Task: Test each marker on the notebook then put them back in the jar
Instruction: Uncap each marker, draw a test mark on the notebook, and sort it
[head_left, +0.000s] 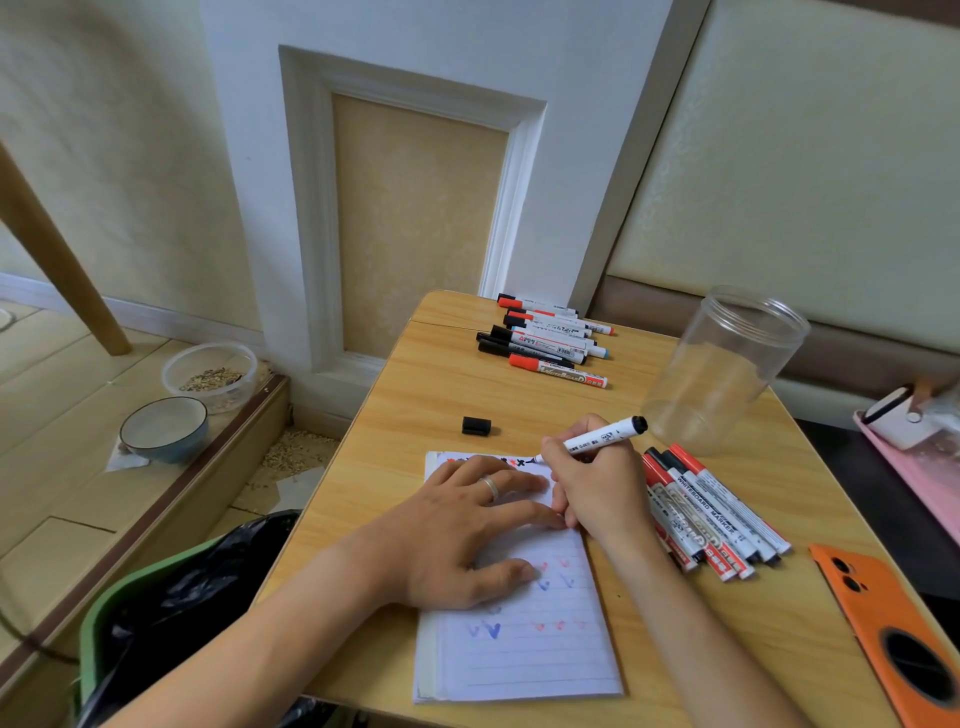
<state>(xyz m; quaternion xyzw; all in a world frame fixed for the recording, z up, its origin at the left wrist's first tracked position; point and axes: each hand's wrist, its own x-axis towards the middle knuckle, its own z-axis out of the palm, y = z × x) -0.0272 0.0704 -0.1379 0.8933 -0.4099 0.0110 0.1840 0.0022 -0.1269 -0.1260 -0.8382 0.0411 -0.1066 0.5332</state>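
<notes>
your right hand (597, 488) has its fingers closed round a black marker (605, 437), tip down on the top edge of the notebook (524, 654), while your left hand (457, 540) lies flat on the page, fingers straight, pinning it. the notebook is the landmark here.

what could go wrong, as i judge it: the black cap (476, 425) sits loose just beyond the notebook, and a sweep of your wrist could knock it off the counter (426, 384) toward the green bin (156, 613) left of the notebook. leave the marker uncapped and it may dry or stain. the marker pile (722, 519) right of the notebook touches your right wrist, so a quick pull-back could roll some off the edge, or mix them with the marker row (545, 338) far beyond the notebook, and you'd lose track of which are tested. the jar (727, 374), beyond and right of the notebook, looks light and empty; dropping markers in hard could tip it.

the counter is pale wood-grain laminate, small, pushed against a white panelled wall. an orange phone case (893, 634) lies right of the notebook. left, on the floor, a blue bowl (163, 428) and a clear tub of seed (210, 371), with grain scattered about.
</notes>
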